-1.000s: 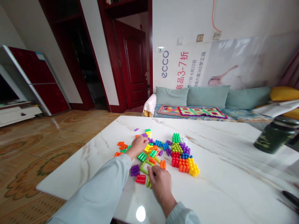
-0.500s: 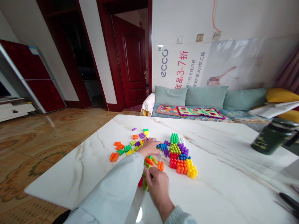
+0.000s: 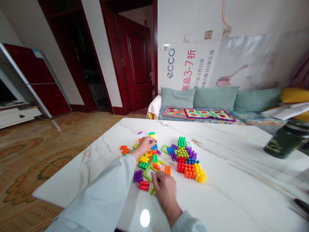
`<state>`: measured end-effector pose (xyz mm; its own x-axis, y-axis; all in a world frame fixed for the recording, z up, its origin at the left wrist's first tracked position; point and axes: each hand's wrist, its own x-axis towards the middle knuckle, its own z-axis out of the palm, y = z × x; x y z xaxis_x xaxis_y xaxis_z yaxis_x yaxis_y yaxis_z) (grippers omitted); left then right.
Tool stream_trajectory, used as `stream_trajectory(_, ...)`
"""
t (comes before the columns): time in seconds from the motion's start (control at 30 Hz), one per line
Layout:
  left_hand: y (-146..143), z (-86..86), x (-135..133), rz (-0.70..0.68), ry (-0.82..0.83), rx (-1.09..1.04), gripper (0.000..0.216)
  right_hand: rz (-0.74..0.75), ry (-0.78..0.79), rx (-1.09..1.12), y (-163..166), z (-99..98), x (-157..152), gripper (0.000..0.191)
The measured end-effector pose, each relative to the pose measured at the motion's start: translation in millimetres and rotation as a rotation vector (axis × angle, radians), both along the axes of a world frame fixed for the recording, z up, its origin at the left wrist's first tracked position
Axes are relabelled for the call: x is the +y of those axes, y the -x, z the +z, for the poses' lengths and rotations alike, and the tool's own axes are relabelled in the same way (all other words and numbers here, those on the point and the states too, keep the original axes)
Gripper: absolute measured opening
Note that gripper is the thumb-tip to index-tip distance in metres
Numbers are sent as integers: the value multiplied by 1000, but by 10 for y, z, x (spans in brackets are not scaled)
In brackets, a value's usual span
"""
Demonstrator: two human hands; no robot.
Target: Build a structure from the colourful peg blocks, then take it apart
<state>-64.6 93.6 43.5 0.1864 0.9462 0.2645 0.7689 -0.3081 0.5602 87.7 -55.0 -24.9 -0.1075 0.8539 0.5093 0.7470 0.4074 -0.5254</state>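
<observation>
Working over a glossy white tabletop [image 3: 229,183] with brown marble-like veining; strewn there, smooth, brightly coloured short plastic tubes [image 3: 155,158], many side by side in little rows, well to the left of a knobbly, multicoloured cluster of round-topped plastic pegs [image 3: 189,170]; readable on the pale wall banner [image 3: 178,69] beyond, "ecco", "3-7折" and "8月23日"; reaching with the left hand [image 3: 146,144] over the far part of the strewn tubes, fingers bunched close together and pointing right, near blue and yellow pieces; cannot tell whether pinching any; holding the right hand [image 3: 166,185] with fingers curled inward, thumb and forefinger just beside the right part of a hollow lime-green square plastic frame [image 3: 146,171]; cannot tell whether touching it.
</observation>
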Motion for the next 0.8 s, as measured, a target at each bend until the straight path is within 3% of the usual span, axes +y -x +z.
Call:
stream_trajectory(0.13, 142, 46, -369, -86, 20, -25, 26, -3, -25, 7, 4, -6, 6, 58)
stream_trajectory(0.27, 288, 12, -1000, -68, -35, 30, 25, 5, -67, 7, 0, 11, 7, 58)
stream_trajectory(0.37, 393, -114, -1560, 72, -78, 110, 29, 16, -71, 11, -12, 26, 5, 56)
stream_trajectory(0.43, 455, -256, -1902, 257, -124, 172, 35, 23, -61, 13, -20, 31, 3, 55)
stream_trajectory(0.53, 512, -516, -2263, 498, -102, 243, 59, 26, -52, 13, -29, 30, 4, 55)
stream_trajectory(0.67, 475, -813, -2358, 529, -1, 209, 74, 20, -56, 12, -30, 21, 8, 55)
stream_trajectory(0.8, 350, -942, -2113, 451, -30, 144, 68, 28, -65, 6, -24, 25, 7, 56)
